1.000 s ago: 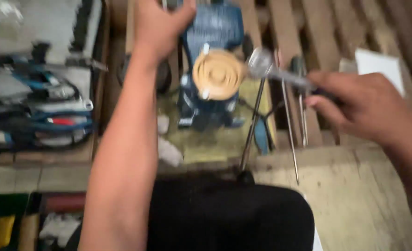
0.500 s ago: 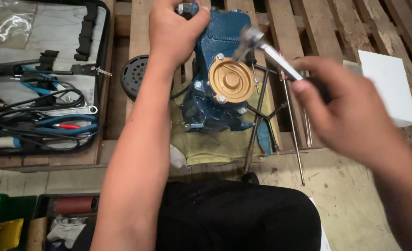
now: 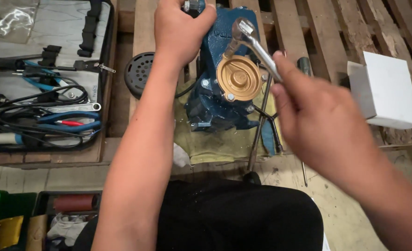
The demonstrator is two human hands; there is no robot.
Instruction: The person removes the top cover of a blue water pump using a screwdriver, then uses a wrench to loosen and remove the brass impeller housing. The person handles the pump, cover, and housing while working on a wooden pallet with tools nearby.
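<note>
A blue pump body (image 3: 217,97) with a round brass cover (image 3: 238,77) lies on a yellowish cloth (image 3: 224,144) over a wooden pallet. My left hand (image 3: 180,28) grips the far end of the pump. In my right hand (image 3: 315,116) is a silver ratchet wrench (image 3: 252,42), whose head sits just above the brass cover's upper edge. Small bolts ring the cover.
An open tool case (image 3: 43,79) with pliers, cables and a wrench lies at the left. A black fan cover (image 3: 138,72) sits beside the pump. A white box (image 3: 387,90) stands at the right. Long metal rods (image 3: 261,125) lie near the cloth. Bins (image 3: 10,223) sit lower left.
The ratchet head has moved left and up, from right of the brass cover to its upper edge. My left hand stays clamped on the pump's far end.
</note>
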